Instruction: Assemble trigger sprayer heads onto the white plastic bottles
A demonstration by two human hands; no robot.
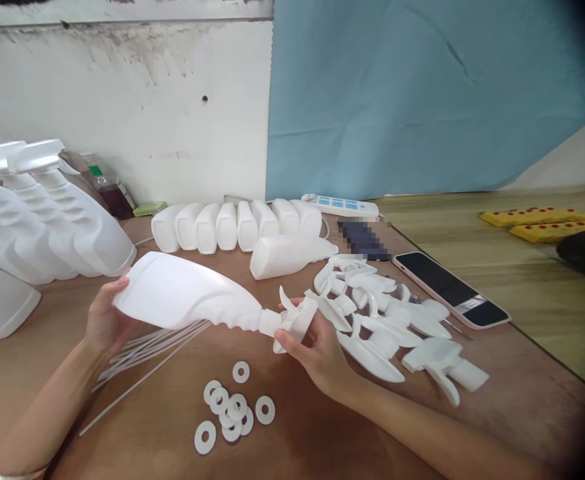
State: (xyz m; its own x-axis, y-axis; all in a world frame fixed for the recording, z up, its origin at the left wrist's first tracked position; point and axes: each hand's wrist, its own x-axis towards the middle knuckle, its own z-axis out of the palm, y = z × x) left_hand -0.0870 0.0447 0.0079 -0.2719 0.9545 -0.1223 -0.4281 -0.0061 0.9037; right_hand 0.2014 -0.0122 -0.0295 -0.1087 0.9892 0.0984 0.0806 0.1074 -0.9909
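My left hand [106, 317] grips the base end of a white plastic spray bottle [187, 293], which is held sideways above the table with its neck to the right. At that neck, my right hand [317, 350] has its fingers closed around a white trigger sprayer head [296, 320]. The sprayer meets the bottle's mouth; how far it is screwed on cannot be made out. Below the bottle lie several white ring washers [232, 408]. Thin white tubes [147, 360] rest on the table under the left hand and bottle.
Loose trigger sprayer heads [387, 317] are heaped on the right, beside a phone [451, 289]. Several bottles [237, 227] lie in a row at the back, with one bottle [290, 255] before them. More bottles [52, 227] stack at left. A power strip [341, 205] lies behind.
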